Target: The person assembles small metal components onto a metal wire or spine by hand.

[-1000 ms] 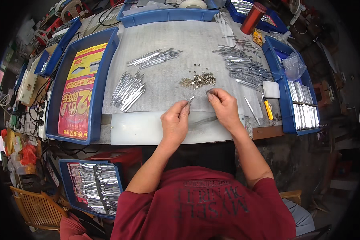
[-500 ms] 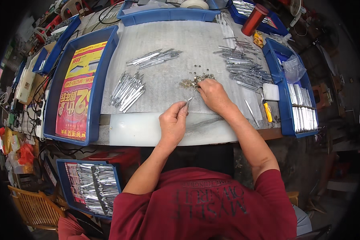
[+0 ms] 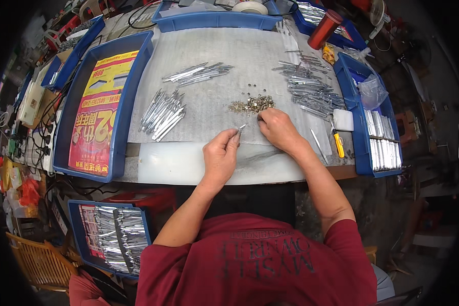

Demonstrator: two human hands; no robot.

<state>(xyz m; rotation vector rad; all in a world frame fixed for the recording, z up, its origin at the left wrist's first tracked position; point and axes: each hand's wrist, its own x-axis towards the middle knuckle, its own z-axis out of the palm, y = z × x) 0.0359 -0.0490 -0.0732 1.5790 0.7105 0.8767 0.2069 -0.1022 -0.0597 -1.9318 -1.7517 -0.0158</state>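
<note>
- The left hand (image 3: 220,155) is closed in a pinch, thumb and fingers pressed around a thin silver metal strip (image 3: 241,128) whose tip pokes up and to the right, just above the surface (image 3: 219,102).
- The right hand (image 3: 278,128) lies palm down on the surface, fingers curled and reaching into the near edge of a small pile of brass-coloured bits (image 3: 251,104); whether it has hold of one cannot be told.
- The two hands are near each other, the strip's tip just beside the right hand's fingertips.
- To the left of the pile lies a loose bundle of silver strips (image 3: 162,111), and farther back a second bundle (image 3: 198,73), fanned out lengthwise.
- On the right a larger scattered heap of strips (image 3: 307,91) spreads toward the surface's edge.
- Just right of the right forearm lie a yellow-handled tool (image 3: 337,144) and a white block (image 3: 343,120).
- A blue tray (image 3: 376,148) on the right holds rows of silver strips and a clear plastic bag (image 3: 372,92).
- A blue tray on the left (image 3: 129,107) holds a yellow and red printed sheet (image 3: 97,115).
- A red cylindrical can (image 3: 325,29) stands at the far right corner.
- Below the surface, at lower left, another blue tray (image 3: 79,232) holds more strips.
</note>
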